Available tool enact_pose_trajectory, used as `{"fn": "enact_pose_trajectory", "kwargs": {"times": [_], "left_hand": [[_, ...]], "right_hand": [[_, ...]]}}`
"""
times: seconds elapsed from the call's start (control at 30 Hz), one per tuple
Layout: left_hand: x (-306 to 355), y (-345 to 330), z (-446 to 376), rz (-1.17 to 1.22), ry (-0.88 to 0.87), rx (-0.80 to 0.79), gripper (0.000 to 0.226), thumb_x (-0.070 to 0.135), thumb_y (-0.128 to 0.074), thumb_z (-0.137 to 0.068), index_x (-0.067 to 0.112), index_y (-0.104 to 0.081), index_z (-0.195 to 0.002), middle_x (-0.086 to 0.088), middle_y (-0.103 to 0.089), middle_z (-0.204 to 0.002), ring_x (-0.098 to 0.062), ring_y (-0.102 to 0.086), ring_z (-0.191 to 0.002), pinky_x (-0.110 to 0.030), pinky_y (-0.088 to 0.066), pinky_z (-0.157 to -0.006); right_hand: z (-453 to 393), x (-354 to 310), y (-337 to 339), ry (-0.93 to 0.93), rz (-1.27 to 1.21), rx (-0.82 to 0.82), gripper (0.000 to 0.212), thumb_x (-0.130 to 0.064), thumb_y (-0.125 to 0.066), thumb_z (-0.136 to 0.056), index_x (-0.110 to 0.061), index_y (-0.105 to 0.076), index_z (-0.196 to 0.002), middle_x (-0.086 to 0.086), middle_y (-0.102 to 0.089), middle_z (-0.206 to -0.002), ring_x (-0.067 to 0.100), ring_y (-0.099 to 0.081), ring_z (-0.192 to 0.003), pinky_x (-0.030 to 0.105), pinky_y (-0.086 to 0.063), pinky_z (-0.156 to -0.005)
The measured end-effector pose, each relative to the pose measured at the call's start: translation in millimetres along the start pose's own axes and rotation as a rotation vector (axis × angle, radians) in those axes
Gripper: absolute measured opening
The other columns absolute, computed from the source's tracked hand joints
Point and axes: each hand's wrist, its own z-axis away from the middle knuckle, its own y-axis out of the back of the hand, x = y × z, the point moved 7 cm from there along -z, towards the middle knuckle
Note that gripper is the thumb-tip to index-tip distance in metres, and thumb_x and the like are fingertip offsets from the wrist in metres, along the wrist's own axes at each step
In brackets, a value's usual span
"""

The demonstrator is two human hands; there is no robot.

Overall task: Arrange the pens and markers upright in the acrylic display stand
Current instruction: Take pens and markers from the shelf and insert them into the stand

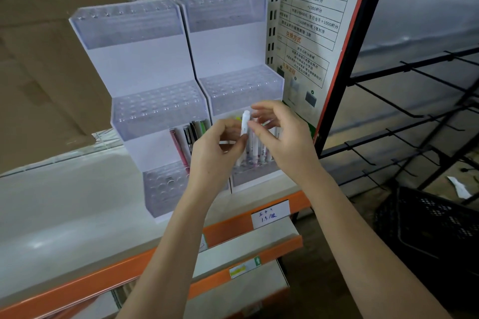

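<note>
Hands together at mid-frame, both working one white marker [245, 123] held roughly upright in front of the right acrylic display stand [228, 41]. Left hand [216, 149] pinches the marker's lower part between thumb and fingers; right hand [278, 132] has thumb and forefinger on the barrel just below the cap, other fingers spread loosely above. Marker tip end is hidden behind the left hand, so can't tell if it's seated in a hole. Right stand's bottom tier holds a row of white markers [255, 153] standing upright right behind the hands (coloured bands near their lower ends, count unclear, partly blocked). Left stand [145, 65] sits touching the right one; its bottom tier has a pink pen [179, 149] leaning, plus a few dark and green pens [195, 130] upright near the right side. Middle and top tiers of both stands show only rows of holes. Stands sit on a white shelf [64, 210] with an orange front rail [77, 285]; handwritten price tag [270, 213] on the rail below the right stand. Printed notice board [313, 8] to the right, black wire rack [414, 111] beyond it, black basket [427, 220] lower right, cardboard [39, 59] at left.
</note>
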Motion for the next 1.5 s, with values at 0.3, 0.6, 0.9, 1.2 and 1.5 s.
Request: {"fn": "enact_pose_trajectory", "kwargs": {"times": [0.3, 0.6, 0.9, 1.2, 1.5], "left_hand": [[0, 2, 2, -0.082, -0.033, -0.004, 0.017, 0.008, -0.063, -0.087, 0.023, -0.064, -0.095, 0.017, -0.067, -0.085, 0.001, -0.062, -0.076, -0.011, -0.048, -0.066], [-35, 16, 24, -0.579, -0.151, -0.041, 0.013, 0.013, -0.060, -0.089, 0.013, -0.069, -0.098, 0.000, -0.068, -0.097, -0.018, -0.062, -0.084, -0.027, -0.051, -0.072], [-36, 4, 23, -0.791, -0.342, -0.088, 0.013, 0.016, -0.058, -0.082, 0.010, -0.069, -0.087, -0.004, -0.069, -0.083, -0.028, -0.064, -0.077, -0.034, -0.054, -0.058], [-34, 0, 20, -0.779, -0.352, -0.072, 0.010, 0.006, -0.072, -0.076, 0.010, -0.069, -0.085, -0.004, -0.069, -0.081, -0.026, -0.065, -0.075, -0.029, -0.049, -0.056], [-31, 4, 17, -0.786, -0.348, -0.078, 0.009, 0.012, -0.063, -0.080, 0.010, -0.068, -0.087, -0.004, -0.068, -0.083, -0.028, -0.064, -0.078, -0.035, -0.054, -0.058]], "right_hand": [[-2, -2, -2, -0.082, -0.157, 0.024, 0.011, -0.010, -0.062, -0.088, -0.017, -0.061, -0.096, -0.012, -0.064, -0.087, 0.002, -0.061, -0.086, 0.019, -0.050, -0.081], [-9, 8, -7, -0.052, -0.093, 0.039, 0.012, -0.007, -0.059, -0.089, -0.012, -0.055, -0.099, -0.011, -0.059, -0.087, 0.006, -0.060, -0.083, 0.019, -0.051, -0.075], [-5, 4, -13, 0.066, 0.095, 0.066, 0.011, -0.010, -0.058, -0.090, -0.007, -0.058, -0.101, 0.000, -0.061, -0.090, 0.009, -0.058, -0.080, 0.021, -0.049, -0.071], [4, 13, -30, 0.334, 0.442, 0.092, 0.011, -0.004, -0.064, -0.079, -0.004, -0.058, -0.070, 0.009, -0.058, -0.071, 0.016, -0.043, -0.082, 0.026, -0.036, -0.082], [-2, 5, -28, 0.333, 0.493, -0.013, 0.009, -0.011, -0.059, -0.084, -0.005, -0.061, -0.077, 0.007, -0.061, -0.077, 0.018, -0.047, -0.085, 0.027, -0.036, -0.077]]}}
